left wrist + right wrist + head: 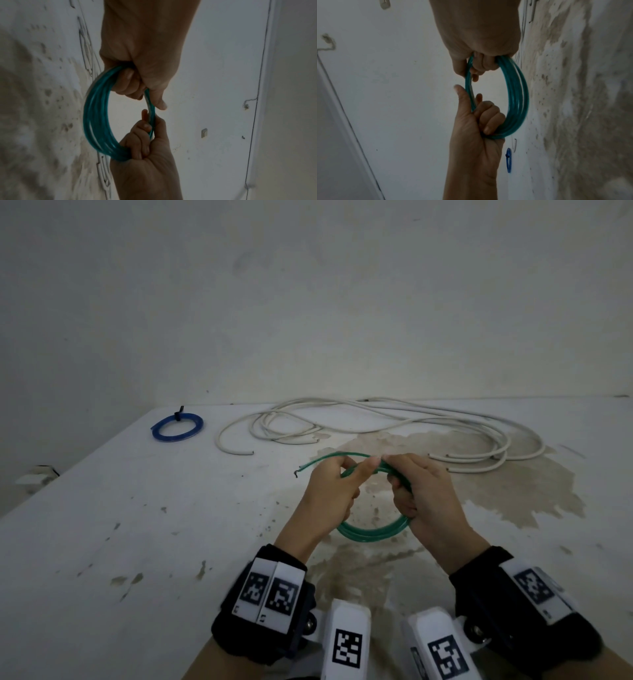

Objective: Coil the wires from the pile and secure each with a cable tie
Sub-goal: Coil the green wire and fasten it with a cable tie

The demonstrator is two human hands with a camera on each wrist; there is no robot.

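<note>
A green wire [373,530] is wound into a coil of several loops and held upright above the table, one hand on each side. My left hand [334,487] grips the coil's left side, fingers curled round the loops [96,115], with its thumb lying along a strand. My right hand [421,491] grips the right side, fingers wrapped round the bundle [517,101]. A short loose end [298,472] sticks out to the left of the left hand. The pile of loose white wires [376,419] lies behind. A blue coil [177,426] with a black tie lies far left.
The white table [137,525] carries a large brownish stain under and to the right of my hands. Its left edge runs diagonally toward the near left, with a drop beyond. A bare wall stands directly behind the white wires.
</note>
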